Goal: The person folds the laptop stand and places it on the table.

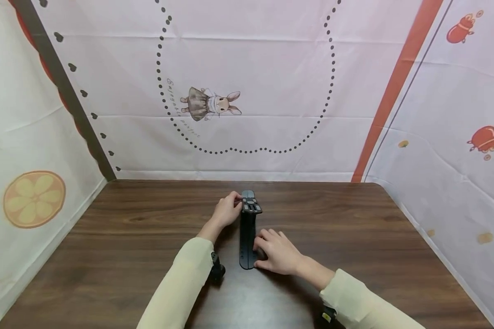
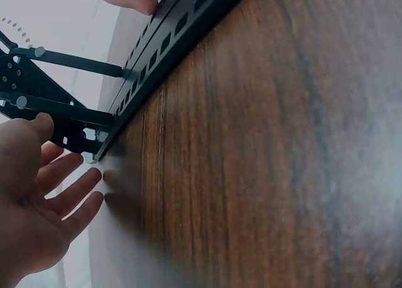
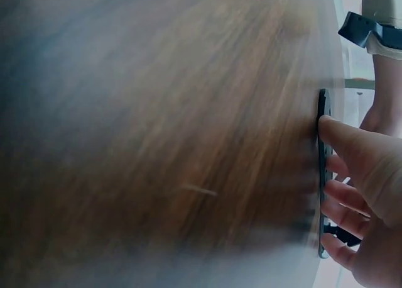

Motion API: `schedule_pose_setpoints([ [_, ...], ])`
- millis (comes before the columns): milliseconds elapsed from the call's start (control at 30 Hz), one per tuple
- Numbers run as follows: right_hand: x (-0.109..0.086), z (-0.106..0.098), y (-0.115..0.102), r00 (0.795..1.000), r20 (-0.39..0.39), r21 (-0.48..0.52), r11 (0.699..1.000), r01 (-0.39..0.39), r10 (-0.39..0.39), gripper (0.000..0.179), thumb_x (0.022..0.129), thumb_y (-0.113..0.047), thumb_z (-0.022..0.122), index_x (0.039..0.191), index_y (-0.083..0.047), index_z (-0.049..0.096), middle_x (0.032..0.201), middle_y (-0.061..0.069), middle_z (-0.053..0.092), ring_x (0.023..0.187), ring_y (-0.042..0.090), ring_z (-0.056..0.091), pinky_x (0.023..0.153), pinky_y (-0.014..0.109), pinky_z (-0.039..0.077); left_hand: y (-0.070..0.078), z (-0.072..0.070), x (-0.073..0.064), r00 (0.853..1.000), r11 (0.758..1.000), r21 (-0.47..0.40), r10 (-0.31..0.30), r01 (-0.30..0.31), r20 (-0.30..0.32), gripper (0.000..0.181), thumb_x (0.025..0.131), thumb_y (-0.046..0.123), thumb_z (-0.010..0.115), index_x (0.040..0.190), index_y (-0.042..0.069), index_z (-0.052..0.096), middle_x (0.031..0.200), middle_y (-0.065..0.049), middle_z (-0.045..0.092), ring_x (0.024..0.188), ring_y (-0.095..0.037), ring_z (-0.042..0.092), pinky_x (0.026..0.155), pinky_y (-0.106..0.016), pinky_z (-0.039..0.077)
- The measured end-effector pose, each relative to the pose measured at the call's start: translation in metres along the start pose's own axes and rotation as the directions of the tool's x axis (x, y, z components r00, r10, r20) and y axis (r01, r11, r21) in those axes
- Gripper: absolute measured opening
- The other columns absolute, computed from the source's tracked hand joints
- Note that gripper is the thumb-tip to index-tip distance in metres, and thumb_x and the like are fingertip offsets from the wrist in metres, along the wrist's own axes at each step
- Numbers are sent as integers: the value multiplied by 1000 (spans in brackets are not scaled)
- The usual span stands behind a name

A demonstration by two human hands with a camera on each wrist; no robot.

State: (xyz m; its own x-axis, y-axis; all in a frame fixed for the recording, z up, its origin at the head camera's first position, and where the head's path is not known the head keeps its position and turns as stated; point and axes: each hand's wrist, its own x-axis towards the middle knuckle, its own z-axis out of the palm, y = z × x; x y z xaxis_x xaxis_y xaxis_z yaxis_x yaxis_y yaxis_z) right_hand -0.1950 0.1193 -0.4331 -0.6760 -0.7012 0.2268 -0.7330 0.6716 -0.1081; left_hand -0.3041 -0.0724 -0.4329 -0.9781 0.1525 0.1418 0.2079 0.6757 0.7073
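Observation:
A black metal folding stand stands on the table, its long slotted base plate running away from me. Two flat linking arms rise from the base toward a bracket with small holes. At the stand's far end, my left hand pinches an arm with its thumb in front and a finger partly hidden behind. The other left fingers hang loosely beside it. My right hand is at the near end, with thumb and fingertips pressing along the base plate's right side.
The brown wood-grain table surrounds the stand. White printed cloth hangs behind and at both sides, close to the table's edges. Each wrist carries a small black camera.

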Motion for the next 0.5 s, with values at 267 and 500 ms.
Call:
schedule_pose_setpoints([
  [267,2,-5,5,999,27,90,996,17,-20,27,81,-36,69,100,-18,62,99,-3,54,85,14,49,68,29,39,1,-6,-3,1000,1000,-7,-1,1,22,26,94,18,51,118,9,58,118,-9,62,109,-24,57,91,-40,45],
  [500,13,-11,22,997,-13,292,954,-69,76,22,84,-17,66,104,-8,62,100,3,64,86,16,61,73,29,50,0,-13,-15,999,999,5,37,-37,29,28,92,17,56,117,7,60,113,-7,64,103,-23,61,90,-39,46],
])
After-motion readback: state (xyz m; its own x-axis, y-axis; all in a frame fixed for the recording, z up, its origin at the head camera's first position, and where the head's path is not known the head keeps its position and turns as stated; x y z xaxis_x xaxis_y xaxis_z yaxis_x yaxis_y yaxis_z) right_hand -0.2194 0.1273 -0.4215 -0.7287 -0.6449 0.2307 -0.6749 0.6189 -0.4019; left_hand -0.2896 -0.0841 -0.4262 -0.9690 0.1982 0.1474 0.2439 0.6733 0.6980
